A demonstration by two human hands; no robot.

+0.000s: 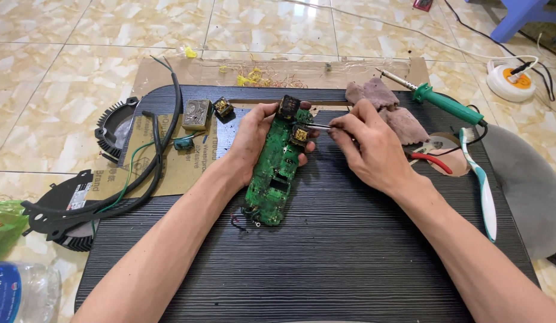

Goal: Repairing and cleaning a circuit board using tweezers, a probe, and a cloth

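**Green circuit board held over a dark table, tweezers at its upper end**

Much is cut off or unclear. The person's forearms run out of the bottom edge of the view, so nothing above the elbows shows. The left hand's fingers wrap behind the circuit board and are mostly hidden by it; only the fingertips come round at the board's right edge. The tips of the tweezers are too small to tell whether they pinch anything. A clear plastic bottle at 8 o'clock is cropped by the frame, as is a green bag at 9 o'clock. The tangled yellow wire scraps at 12 o'clock are hard to make out singly.

The long green circuit board stands tilted at the middle of the dark ribbed table, its top end toward 12 o'clock. The left hand grips it from the left side near the top, closed around its edge. The right hand, at 3 o'clock of the board, is closed on the thin metal tweezers, which point toward 9 o'clock and reach a black and yellow component on the board's upper part.

At 2 o'clock lie a green-handled soldering iron and a brownish rag; red-handled pliers and a toothbrush lie at 3 o'clock. Black cables cross a cardboard sheet at 9 o'clock.
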